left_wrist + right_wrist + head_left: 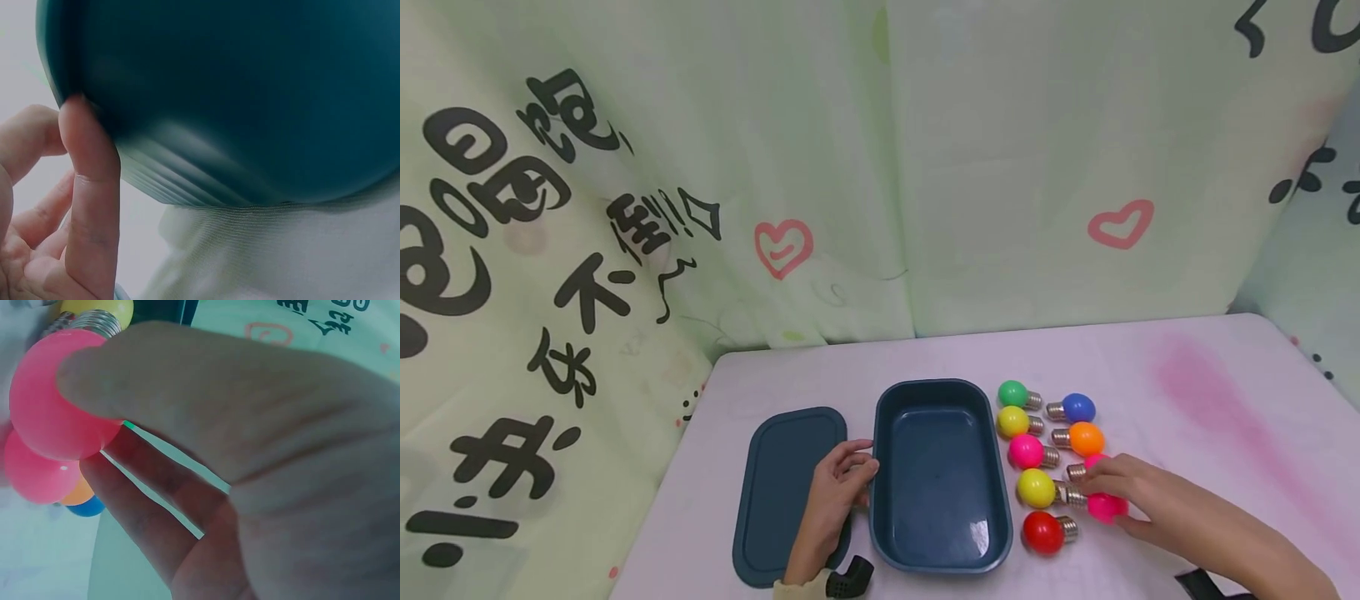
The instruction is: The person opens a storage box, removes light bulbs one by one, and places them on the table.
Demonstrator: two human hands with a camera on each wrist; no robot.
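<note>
A dark blue rectangular container (942, 483) stands on the table, its inside bare. My left hand (837, 492) grips its left rim, with the thumb (90, 187) at the top edge and the other fingers on the outer side. On the right, my right hand (1138, 496) pinches a pink light bulb (1105, 507) at the front of the right column of bulbs. In the right wrist view the thumb lies over this pink bulb (56, 394) and two fingers reach to its far side. A second pink bulb (40, 472) is just behind it, partly covered by the hand in the head view.
Left of the container lies its flat dark blue lid (790, 492). Beside its right wall stand green (1012, 393), yellow (1012, 422), pink (1026, 451), yellow (1036, 488) and red (1042, 532) bulbs. Blue (1078, 407) and orange (1086, 438) bulbs lie farther right. A printed curtain (1000, 167) hangs behind.
</note>
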